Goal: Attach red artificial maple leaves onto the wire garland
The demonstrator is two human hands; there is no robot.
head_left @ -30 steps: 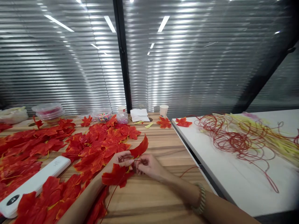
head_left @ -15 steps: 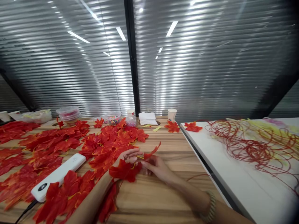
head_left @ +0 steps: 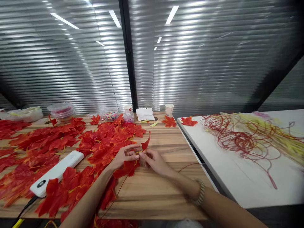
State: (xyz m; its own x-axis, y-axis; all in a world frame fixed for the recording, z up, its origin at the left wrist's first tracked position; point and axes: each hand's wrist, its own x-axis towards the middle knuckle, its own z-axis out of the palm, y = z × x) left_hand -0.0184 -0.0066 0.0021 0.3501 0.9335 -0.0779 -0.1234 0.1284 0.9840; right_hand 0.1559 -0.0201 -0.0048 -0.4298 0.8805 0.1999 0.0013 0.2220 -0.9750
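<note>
Here, near the bench's [head_left: 154, 193] front edge, both forearms reach in over the wood. Left hand [head_left: 124, 154] pinches a red leaf [head_left: 127, 167] at its yellow stem; right hand [head_left: 153, 161] pinches the thin red wire [head_left: 190, 165] against that stem, a second leaf [head_left: 145, 144] standing just above the fingertips. Judged step: binding a leaf onto the wire. Next move calls for a steady stem and a tight fingertip twist. Left: a white device [head_left: 57, 172] among loose leaves [head_left: 47, 142]. Far edge: cup [head_left: 169, 110], bead tub [head_left: 109, 114]. Right bench: wire coils [head_left: 237, 139].
</note>
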